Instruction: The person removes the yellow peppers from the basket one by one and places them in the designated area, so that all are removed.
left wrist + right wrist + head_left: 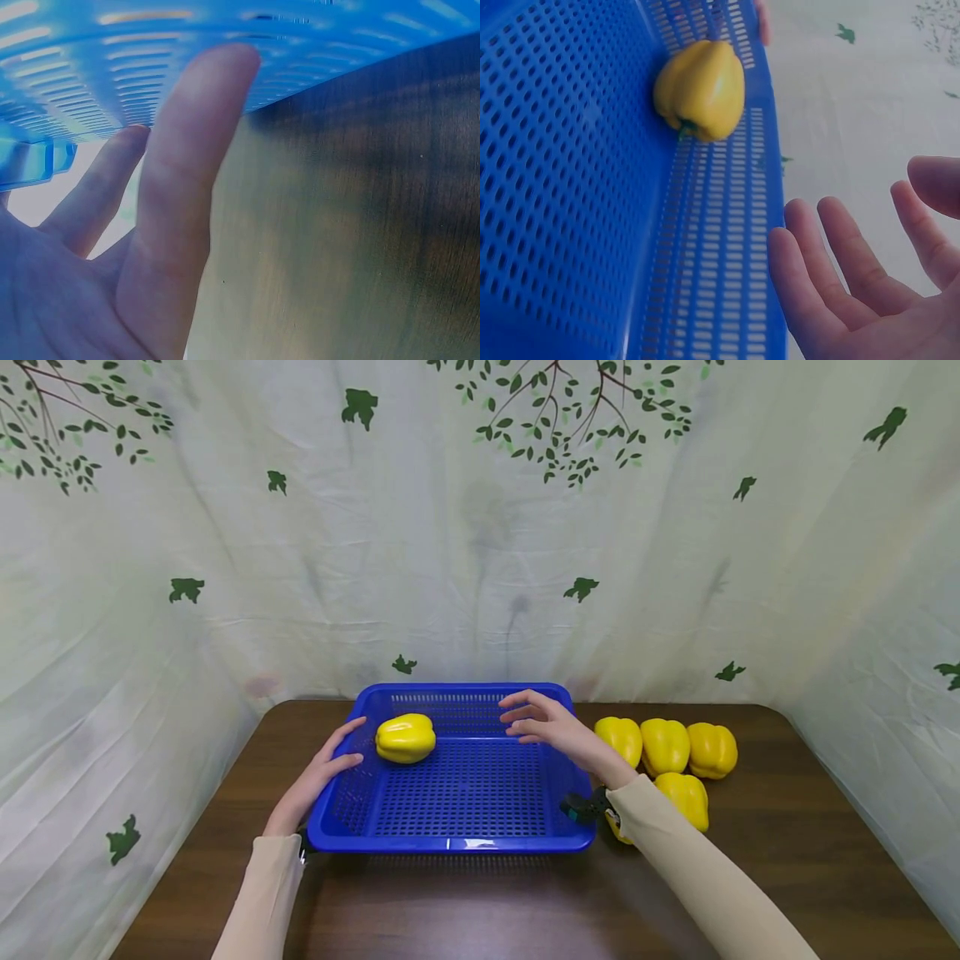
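A blue plastic basket with slotted sides and a perforated floor stands on the table. Inside it, toward the back left corner, lies one yellow bell pepper; the right wrist view shows its green stem. My left hand rests against the basket's left side, thumb and fingers spread along the rim, and the left wrist view has the thumb against the slotted wall. Over the right part of the basket hovers my right hand, fingers loosely extended, with nothing in it.
Several more yellow bell peppers sit grouped on the brown wooden table, right of the basket. My right forearm partly covers one of them. Behind the table hangs a pale curtain with leaf prints.
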`<state>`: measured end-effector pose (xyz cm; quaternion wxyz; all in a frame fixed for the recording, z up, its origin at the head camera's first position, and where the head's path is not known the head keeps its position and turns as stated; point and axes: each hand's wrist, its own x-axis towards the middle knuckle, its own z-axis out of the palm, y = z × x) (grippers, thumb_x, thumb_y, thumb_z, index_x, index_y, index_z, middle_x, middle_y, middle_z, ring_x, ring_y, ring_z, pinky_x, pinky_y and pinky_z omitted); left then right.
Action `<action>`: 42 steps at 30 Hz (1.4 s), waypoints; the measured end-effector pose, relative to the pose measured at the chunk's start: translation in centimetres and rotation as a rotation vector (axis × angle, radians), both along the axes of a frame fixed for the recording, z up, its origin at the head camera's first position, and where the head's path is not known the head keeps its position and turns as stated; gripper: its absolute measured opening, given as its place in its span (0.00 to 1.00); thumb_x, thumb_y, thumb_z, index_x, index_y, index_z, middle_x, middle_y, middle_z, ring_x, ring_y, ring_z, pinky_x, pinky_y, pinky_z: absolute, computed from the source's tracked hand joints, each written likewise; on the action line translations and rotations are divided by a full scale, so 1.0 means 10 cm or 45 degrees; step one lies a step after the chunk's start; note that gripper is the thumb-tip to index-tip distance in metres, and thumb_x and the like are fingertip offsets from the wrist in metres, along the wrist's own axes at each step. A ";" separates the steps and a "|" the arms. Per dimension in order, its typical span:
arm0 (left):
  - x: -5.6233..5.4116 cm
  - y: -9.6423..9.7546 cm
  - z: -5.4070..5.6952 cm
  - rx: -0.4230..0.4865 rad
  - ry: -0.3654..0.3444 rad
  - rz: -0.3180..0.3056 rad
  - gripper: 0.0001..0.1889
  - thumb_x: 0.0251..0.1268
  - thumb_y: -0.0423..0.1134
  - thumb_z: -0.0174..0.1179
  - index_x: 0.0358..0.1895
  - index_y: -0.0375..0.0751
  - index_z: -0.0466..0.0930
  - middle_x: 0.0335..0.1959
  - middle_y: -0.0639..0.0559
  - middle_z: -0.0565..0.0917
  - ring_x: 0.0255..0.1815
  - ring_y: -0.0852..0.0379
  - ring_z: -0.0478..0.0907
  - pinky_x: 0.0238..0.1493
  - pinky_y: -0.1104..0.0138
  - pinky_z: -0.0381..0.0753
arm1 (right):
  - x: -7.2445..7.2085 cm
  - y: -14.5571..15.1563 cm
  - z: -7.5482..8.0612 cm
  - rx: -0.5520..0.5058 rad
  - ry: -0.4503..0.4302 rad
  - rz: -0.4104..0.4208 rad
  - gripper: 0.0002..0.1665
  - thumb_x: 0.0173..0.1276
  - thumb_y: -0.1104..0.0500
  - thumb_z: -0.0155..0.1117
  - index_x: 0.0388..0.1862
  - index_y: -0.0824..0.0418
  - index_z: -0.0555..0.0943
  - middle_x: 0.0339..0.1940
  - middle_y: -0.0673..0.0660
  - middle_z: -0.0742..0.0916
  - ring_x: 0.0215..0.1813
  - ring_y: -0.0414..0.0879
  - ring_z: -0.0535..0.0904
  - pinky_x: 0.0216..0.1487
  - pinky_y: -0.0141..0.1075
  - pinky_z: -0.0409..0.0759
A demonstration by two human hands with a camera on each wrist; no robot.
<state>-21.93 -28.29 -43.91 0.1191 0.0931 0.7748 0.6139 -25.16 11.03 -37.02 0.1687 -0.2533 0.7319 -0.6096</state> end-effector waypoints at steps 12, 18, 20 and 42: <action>-0.01 -0.01 -0.03 -0.020 -0.005 0.020 0.32 0.74 0.45 0.46 0.76 0.59 0.45 0.76 0.41 0.42 0.66 0.28 0.58 0.55 0.40 0.69 | -0.08 -0.40 -0.12 0.059 -0.039 0.010 0.23 0.72 0.65 0.54 0.64 0.67 0.67 0.56 0.66 0.79 0.53 0.56 0.79 0.57 0.51 0.74; -0.02 0.00 -0.03 -0.022 -0.005 0.024 0.32 0.74 0.46 0.47 0.76 0.60 0.45 0.76 0.42 0.43 0.66 0.28 0.58 0.56 0.40 0.68 | -0.14 -0.55 -0.20 0.105 -0.072 -0.009 0.22 0.73 0.64 0.52 0.65 0.65 0.68 0.55 0.65 0.80 0.51 0.55 0.79 0.56 0.52 0.74; -0.01 0.00 -0.02 -0.024 -0.002 0.018 0.32 0.74 0.45 0.46 0.76 0.59 0.44 0.76 0.41 0.42 0.65 0.28 0.58 0.56 0.40 0.69 | -0.16 -0.60 -0.23 0.118 -0.086 -0.012 0.21 0.74 0.64 0.50 0.65 0.64 0.68 0.55 0.66 0.79 0.51 0.57 0.79 0.56 0.52 0.74; -0.03 0.01 -0.01 0.001 0.005 0.017 0.32 0.75 0.43 0.47 0.77 0.55 0.44 0.75 0.39 0.45 0.64 0.30 0.61 0.55 0.48 0.72 | -0.25 -1.06 -0.44 0.177 -0.261 0.055 0.31 0.71 0.65 0.53 0.72 0.57 0.60 0.57 0.72 0.77 0.55 0.67 0.76 0.55 0.55 0.74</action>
